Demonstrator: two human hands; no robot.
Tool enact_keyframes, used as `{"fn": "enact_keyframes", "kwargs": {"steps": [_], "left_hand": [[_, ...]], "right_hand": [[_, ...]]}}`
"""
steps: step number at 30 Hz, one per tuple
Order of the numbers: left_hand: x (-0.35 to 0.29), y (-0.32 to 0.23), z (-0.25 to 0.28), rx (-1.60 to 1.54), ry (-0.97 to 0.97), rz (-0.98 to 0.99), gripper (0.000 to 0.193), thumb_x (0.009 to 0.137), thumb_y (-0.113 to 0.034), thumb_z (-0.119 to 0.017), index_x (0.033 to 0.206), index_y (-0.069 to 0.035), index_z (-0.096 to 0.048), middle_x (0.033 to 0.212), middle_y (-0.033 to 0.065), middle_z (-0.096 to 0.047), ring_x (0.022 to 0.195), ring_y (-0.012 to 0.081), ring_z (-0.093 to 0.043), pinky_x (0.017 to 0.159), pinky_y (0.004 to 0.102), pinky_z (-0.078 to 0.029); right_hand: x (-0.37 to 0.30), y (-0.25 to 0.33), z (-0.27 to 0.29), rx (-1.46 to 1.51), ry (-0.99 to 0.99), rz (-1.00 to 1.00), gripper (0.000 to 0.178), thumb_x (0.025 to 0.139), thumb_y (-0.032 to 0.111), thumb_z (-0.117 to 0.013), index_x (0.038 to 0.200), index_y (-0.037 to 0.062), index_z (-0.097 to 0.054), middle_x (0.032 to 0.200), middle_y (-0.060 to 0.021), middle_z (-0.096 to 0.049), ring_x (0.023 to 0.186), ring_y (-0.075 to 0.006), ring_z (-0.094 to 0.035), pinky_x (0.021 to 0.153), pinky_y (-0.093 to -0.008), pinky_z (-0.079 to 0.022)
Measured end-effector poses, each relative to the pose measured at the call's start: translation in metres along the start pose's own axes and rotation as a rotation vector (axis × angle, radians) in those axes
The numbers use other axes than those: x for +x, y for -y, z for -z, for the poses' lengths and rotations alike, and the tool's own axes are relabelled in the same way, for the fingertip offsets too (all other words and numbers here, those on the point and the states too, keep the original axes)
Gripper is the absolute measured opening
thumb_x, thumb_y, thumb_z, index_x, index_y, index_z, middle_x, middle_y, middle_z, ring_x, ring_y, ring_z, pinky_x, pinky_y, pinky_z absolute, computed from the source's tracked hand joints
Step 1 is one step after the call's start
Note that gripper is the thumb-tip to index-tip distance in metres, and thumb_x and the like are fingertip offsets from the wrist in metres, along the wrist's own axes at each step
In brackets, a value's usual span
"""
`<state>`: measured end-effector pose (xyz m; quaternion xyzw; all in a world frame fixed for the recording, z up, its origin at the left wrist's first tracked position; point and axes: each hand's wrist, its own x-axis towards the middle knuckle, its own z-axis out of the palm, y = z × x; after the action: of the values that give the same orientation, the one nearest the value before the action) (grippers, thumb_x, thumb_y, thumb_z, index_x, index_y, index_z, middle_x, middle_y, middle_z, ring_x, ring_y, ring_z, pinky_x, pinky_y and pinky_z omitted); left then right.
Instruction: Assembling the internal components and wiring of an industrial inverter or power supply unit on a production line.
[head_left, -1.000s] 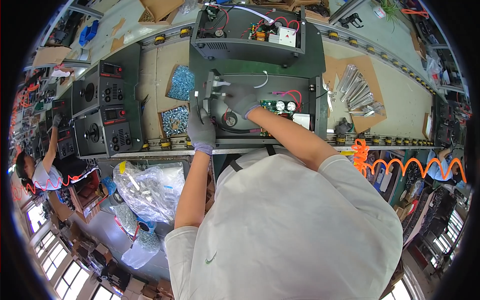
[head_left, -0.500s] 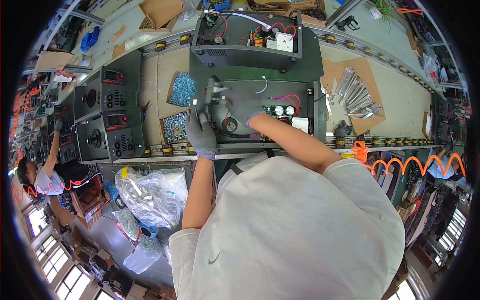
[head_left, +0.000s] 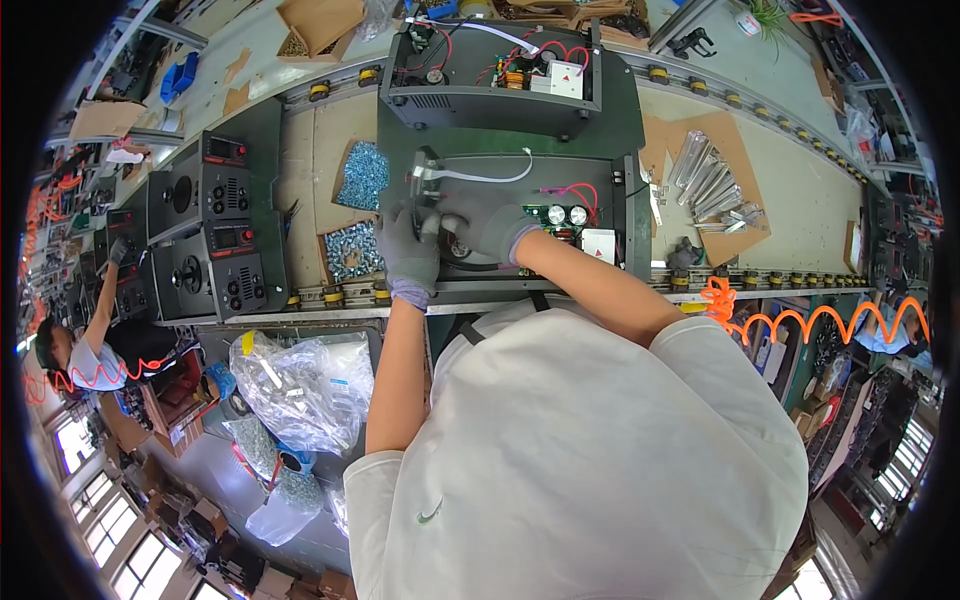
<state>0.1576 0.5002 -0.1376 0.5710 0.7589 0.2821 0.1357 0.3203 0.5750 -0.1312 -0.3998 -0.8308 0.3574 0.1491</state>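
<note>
An open dark-green machine chassis (head_left: 590,170) lies on the bench with a green circuit board (head_left: 555,214), red wires and a white cable inside. My left hand (head_left: 408,252), in a grey glove, grips the chassis's left end near a round part. Just right of it, my gloved right hand (head_left: 482,224) presses on the same part inside the chassis. What lies under the fingers is hidden.
A second open chassis (head_left: 500,75) sits behind. Two trays of small screws (head_left: 362,178) lie left of the chassis. Finished black front panels (head_left: 205,235) stand at far left. Metal brackets (head_left: 712,190) rest on cardboard right. An orange coiled hose (head_left: 800,322) hangs there. Another person (head_left: 85,350) works left.
Both hands have stayed on the chassis's left end; the right hand has shifted slightly toward the left hand. The view has moved a little.
</note>
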Motion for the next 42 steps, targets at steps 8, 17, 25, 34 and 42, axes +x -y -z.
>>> {"fn": "enact_keyframes", "kwargs": {"steps": [8,17,25,34,42], "left_hand": [[0.003,0.004,-0.007,-0.273,-0.167,0.201,0.026,0.094,-0.013,-0.060,0.117,0.000,-0.065,0.107,0.0205,-0.066,0.098,0.0361,-0.062,0.088,0.0445,-0.049],[0.004,-0.007,-0.008,-0.394,-0.129,0.249,0.024,0.097,-0.012,-0.058,0.117,0.000,-0.064,0.108,0.0177,-0.066,0.100,0.0316,-0.064,0.091,0.0406,-0.050],[0.004,-0.006,-0.008,-0.334,-0.110,0.228,0.025,0.097,-0.013,-0.060,0.118,0.000,-0.064,0.108,0.0165,-0.067,0.099,0.0299,-0.065,0.090,0.0394,-0.050],[-0.002,0.005,-0.009,-0.196,-0.089,0.072,0.030,0.100,-0.026,-0.055,0.113,-0.001,-0.066,0.104,0.0204,-0.066,0.095,0.0352,-0.063,0.086,0.0446,-0.048],[-0.018,-0.034,0.029,0.139,-0.089,0.171,0.040,0.104,-0.038,-0.047,0.106,-0.004,-0.067,0.092,0.0224,-0.068,0.089,0.0433,-0.062,0.079,0.0520,-0.047]], "right_hand": [[0.023,0.002,-0.004,-0.034,-0.083,-0.215,0.018,0.090,0.030,-0.064,0.094,0.0153,-0.074,0.096,-0.0110,-0.071,0.096,-0.0337,-0.068,0.083,-0.0467,-0.054],[0.031,-0.031,-0.046,-0.125,-0.317,0.040,0.013,0.087,0.027,-0.066,0.090,0.0158,-0.073,0.089,-0.0093,-0.066,0.087,-0.0317,-0.066,0.074,-0.0475,-0.052],[0.034,-0.023,-0.041,-0.081,-0.234,-0.021,0.014,0.085,0.025,-0.067,0.091,0.0153,-0.074,0.091,-0.0095,-0.068,0.089,-0.0323,-0.067,0.075,-0.0476,-0.053],[0.042,-0.022,-0.002,-0.056,-0.031,-0.098,0.020,0.089,0.030,-0.063,0.099,0.0205,-0.077,0.099,-0.0117,-0.071,0.097,-0.0347,-0.067,0.085,-0.0488,-0.053],[-0.032,-0.042,0.159,-0.257,0.026,-0.370,0.030,0.091,0.041,-0.063,0.106,0.0184,-0.076,0.106,-0.0136,-0.070,0.102,-0.0332,-0.066,0.091,-0.0445,-0.052]]}}
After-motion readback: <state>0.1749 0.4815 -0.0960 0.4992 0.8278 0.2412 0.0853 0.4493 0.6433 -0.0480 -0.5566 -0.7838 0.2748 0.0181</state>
